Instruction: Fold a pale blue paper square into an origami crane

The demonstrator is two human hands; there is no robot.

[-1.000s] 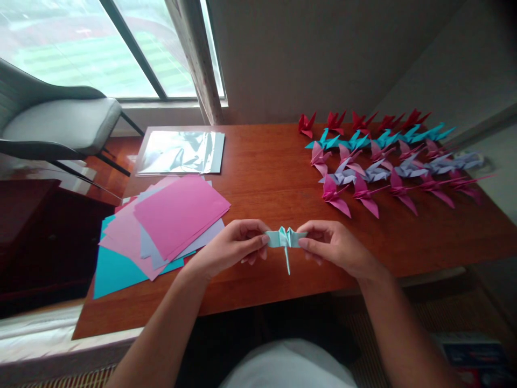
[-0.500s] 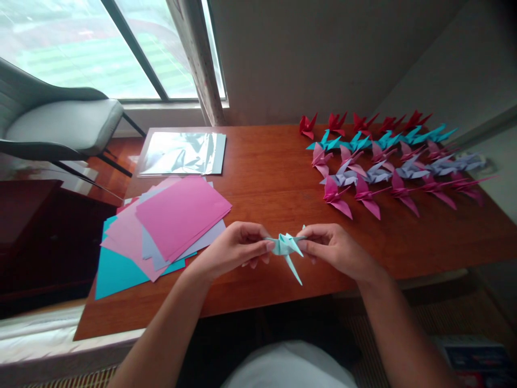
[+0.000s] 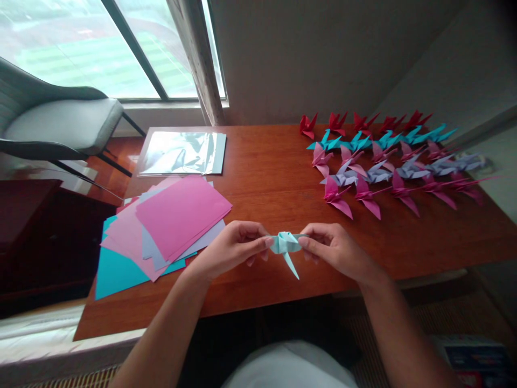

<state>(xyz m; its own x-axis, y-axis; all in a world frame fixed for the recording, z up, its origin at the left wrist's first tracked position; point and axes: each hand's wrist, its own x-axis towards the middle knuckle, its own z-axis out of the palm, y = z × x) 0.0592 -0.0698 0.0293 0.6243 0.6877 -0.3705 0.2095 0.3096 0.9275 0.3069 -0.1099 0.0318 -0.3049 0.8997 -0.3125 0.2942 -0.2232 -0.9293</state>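
Observation:
Between my hands, over the front part of the wooden table [image 3: 266, 196], is a pale mint paper crane [image 3: 286, 243]. My left hand [image 3: 244, 245] pinches its left wing between thumb and fingers. On the other side, my right hand [image 3: 329, 248] pinches the right wing the same way. A long thin point of the crane hangs down toward me, and its middle is folded and puffed. Parts of both wings are hidden behind my fingertips.
Rows of finished paper cranes stand at the right: red cranes [image 3: 336, 124] at the back, magenta cranes [image 3: 367, 198] in front. Fanned paper sheets [image 3: 183, 213] lie at the left, below a shiny plastic packet [image 3: 177, 153]. A chair [image 3: 60, 124] stands by the window.
The crane's wings are now spread straighter and its body looks wider and flatter. My right hand's grip has shifted slightly on the wing. The rest is unchanged.

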